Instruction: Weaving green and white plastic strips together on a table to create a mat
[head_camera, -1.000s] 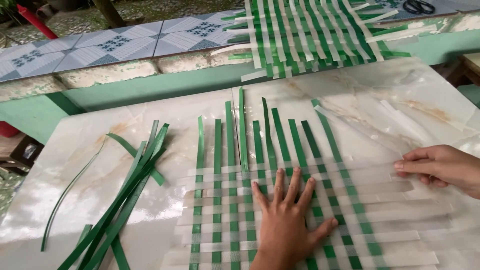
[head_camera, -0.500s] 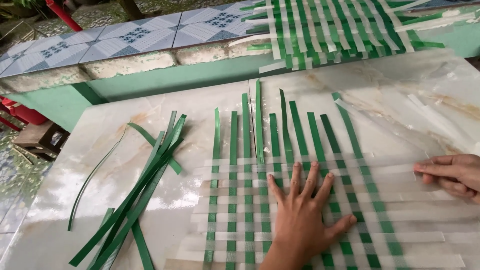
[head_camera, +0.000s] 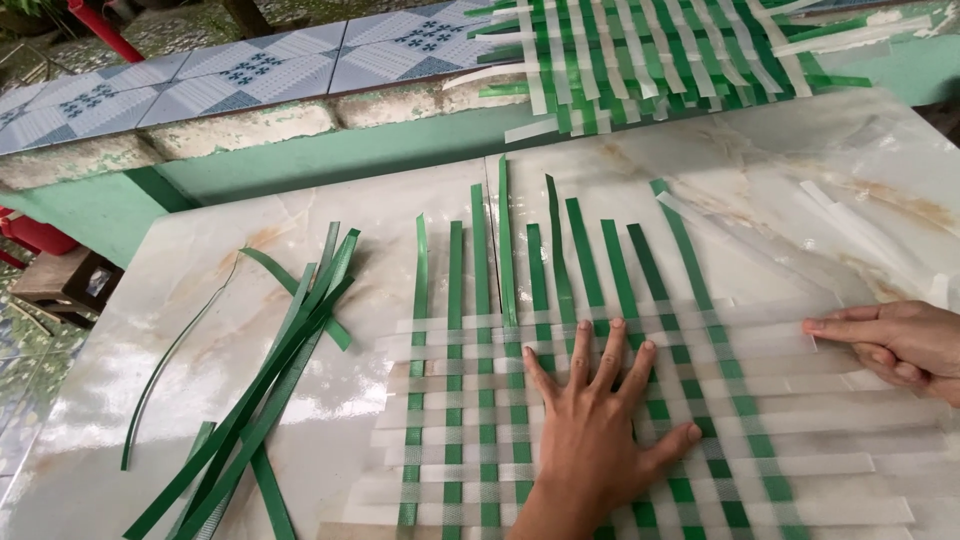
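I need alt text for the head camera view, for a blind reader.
A left hand presses flat on a half-woven mat of green and clear strips on a marble table. The right hand touches a clear strip's end; loose green strips lie left.

packages: none in view | labels: none | signs: none | screens: none

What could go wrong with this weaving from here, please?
The green strips splay loose at their far ends, so they could slip out of line. The left hand pins only the middle of the mat; the right hand tugging a clear strip might shift unpinned rows.
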